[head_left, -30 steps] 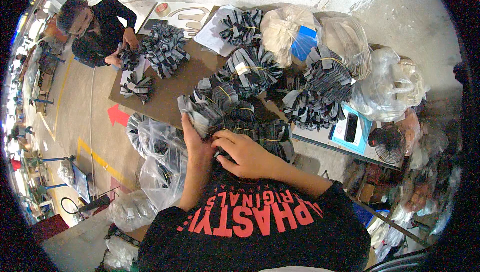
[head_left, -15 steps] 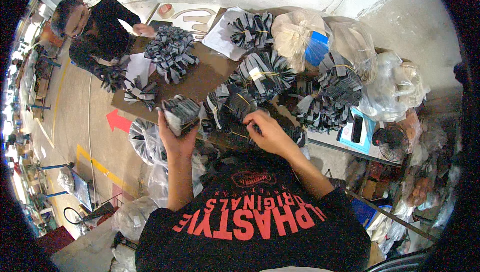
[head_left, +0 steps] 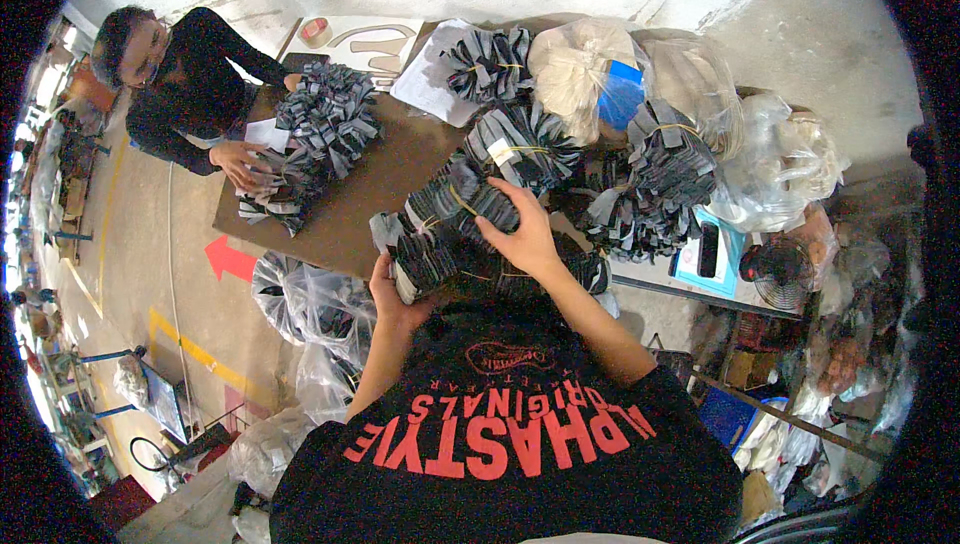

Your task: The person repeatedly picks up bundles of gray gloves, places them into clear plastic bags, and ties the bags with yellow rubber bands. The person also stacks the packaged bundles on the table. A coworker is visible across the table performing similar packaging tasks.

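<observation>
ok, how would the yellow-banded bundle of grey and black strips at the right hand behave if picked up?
The strip bundle would probably lift as one piece, since the yellow band cinches it. Its loose ends may flop or splay, as the strips look thin and fabric-like. Rolling seems unlikely, given its blocky stack shape.

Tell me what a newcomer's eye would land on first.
Probably the big red lettering across the black shirt, bottom centre. Just above, the left hand grips a grey-and-black bundle while the right hand cups a second bundle. The red arrow left of the brown table also jumps out.
</observation>
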`<state>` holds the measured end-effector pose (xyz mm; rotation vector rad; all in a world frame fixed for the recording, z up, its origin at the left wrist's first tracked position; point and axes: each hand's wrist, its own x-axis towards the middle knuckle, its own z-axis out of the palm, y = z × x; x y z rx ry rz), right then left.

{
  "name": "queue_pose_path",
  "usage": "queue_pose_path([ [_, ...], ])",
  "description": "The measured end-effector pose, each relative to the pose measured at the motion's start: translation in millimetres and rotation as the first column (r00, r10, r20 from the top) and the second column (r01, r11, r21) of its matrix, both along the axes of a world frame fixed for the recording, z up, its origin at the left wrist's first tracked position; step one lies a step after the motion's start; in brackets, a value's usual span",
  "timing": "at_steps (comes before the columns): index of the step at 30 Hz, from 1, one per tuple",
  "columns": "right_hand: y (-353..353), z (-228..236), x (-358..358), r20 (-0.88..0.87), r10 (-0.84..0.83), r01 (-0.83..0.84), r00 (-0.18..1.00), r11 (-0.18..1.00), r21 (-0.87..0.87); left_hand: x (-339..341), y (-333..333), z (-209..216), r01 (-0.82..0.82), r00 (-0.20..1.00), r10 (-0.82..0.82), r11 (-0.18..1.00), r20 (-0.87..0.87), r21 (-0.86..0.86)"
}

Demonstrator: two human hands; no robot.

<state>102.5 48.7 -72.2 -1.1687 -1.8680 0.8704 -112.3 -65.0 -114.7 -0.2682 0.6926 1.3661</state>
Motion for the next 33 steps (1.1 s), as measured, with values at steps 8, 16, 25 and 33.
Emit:
queue_pose_path([
  [8, -28, -7, 27, -0.222, -0.151, 0.004, 0.963, 0.834, -0.552, 26, 27, 55, 0.212, 0.977, -0.19, 0.933, -0.101, 0.29],
  [16, -51, 30, 25, 0.398, -0.25, 0.202, 0.883, 0.966, 0.159, 18, 25, 37, 0.235, 0.935, -0.227, 0.972, -0.273, -0.003],
  [25, -41, 25, 14, 0.46, -0.125, 0.081, 0.879, 0.99, 0.114, 0, 32, 55, 0.278, 0.925, -0.208, 0.941, -0.319, 0.192],
  [33, -38, 32, 4, 0.48, -0.095, 0.125, 0.872, 0.992, -0.031, 30, 44, 75, 0.223, 0.868, -0.085, 0.947, -0.49, 0.231],
])
